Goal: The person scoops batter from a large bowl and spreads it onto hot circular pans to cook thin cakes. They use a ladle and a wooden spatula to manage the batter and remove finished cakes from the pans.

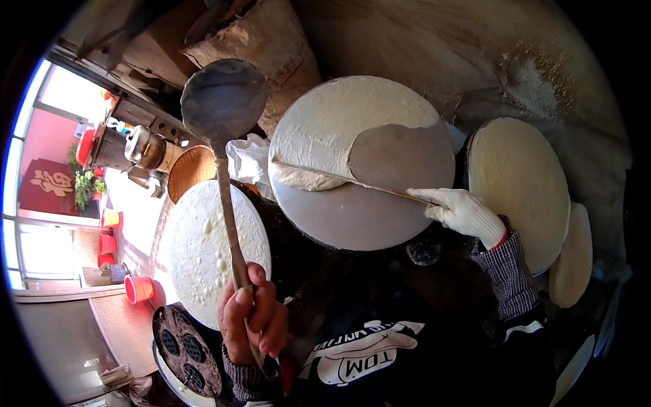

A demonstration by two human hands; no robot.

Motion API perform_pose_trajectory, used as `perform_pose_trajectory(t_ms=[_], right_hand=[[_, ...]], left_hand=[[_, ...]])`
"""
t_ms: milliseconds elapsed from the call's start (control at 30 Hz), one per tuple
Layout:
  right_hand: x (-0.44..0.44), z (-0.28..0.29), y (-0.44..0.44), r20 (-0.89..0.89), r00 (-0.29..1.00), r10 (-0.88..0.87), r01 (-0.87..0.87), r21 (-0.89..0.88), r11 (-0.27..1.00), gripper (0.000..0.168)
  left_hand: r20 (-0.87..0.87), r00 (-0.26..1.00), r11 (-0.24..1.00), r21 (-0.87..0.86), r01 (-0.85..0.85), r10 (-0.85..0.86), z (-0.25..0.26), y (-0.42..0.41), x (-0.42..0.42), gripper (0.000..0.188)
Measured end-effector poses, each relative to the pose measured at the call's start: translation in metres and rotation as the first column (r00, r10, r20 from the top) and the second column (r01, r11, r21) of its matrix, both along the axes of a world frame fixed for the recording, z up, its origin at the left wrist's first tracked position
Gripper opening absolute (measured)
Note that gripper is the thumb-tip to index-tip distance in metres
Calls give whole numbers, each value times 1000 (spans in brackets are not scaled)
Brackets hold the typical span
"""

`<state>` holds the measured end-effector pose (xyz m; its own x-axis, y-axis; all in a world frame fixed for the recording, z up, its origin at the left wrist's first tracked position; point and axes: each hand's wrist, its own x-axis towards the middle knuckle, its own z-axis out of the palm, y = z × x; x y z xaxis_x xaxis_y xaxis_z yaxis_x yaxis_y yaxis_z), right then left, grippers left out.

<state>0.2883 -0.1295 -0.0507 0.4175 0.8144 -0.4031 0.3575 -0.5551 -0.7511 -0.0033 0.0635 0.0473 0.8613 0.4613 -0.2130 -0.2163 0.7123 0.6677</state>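
Observation:
My right hand, in a white knitted glove, grips one end of a long thin spreader lying across a round griddle. Pale batter coats the griddle's far part in a curved band around a bare patch, and a thick mound of it lies against the spreader's left end. My bare left hand is closed around the handle of a large metal ladle, held up with its round head above the left side. Below the ladle's handle is a second griddle covered with white, bubbled batter.
To the right stands another round griddle covered by a pale yellowish sheet, with a flat pale round beside it. A wicker basket and a white plastic bag lie behind the left griddle. A dark round plate with black pierced discs is at lower left.

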Motion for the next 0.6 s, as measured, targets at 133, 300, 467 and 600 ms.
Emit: perform_pose_trajectory(t_ms=[133, 300, 467, 600], right_hand=[[2, 10, 11, -39, 996, -78, 77, -28, 997, 40], [12, -2, 45, 228, 965, 126, -89, -167, 982, 42], [26, -9, -6, -18, 999, 43, -45, -79, 996, 42], [20, -13, -25, -29, 997, -66, 64, -48, 997, 41]], left_hand=[[-67, 996, 997, -36, -64, 62, -12, -5, -7, 24], [-102, 991, 995, -32, -90, 87, -17, -11, -11, 24], [-108, 990, 996, -13, -89, 87, -17, -16, -6, 23], [-106, 994, 997, -73, -40, 32, -25, -17, 2, 23]])
